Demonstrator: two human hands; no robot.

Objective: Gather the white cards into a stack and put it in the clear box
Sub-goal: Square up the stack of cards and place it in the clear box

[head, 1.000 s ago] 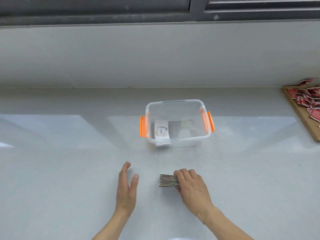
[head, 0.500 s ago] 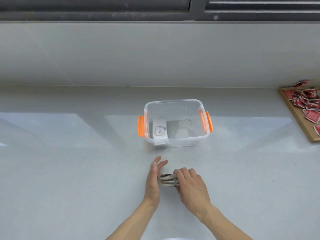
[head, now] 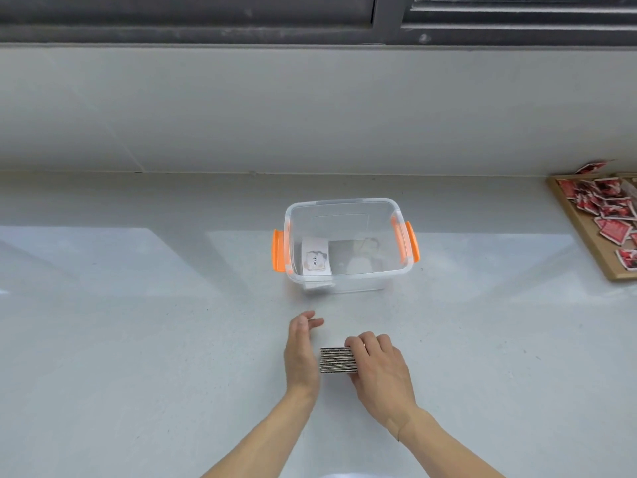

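A stack of white cards (head: 336,360) stands on its edges on the grey table, near the front. My right hand (head: 379,370) lies over the stack's right part with the fingers curled on it. My left hand (head: 301,353) is flat and upright, its palm against the stack's left end. The clear box (head: 344,202) with orange handles stands behind the hands, apart from them. Inside it lies a white card (head: 315,260) printed "love." beside other flat cards.
A wooden tray (head: 582,232) with several red packets (head: 610,208) sits at the right edge of the table. A grey wall and a dark window frame rise behind the box.
My left hand has moved right from the bare table to the left end of the stack. The right hand and the stack have stayed in place.
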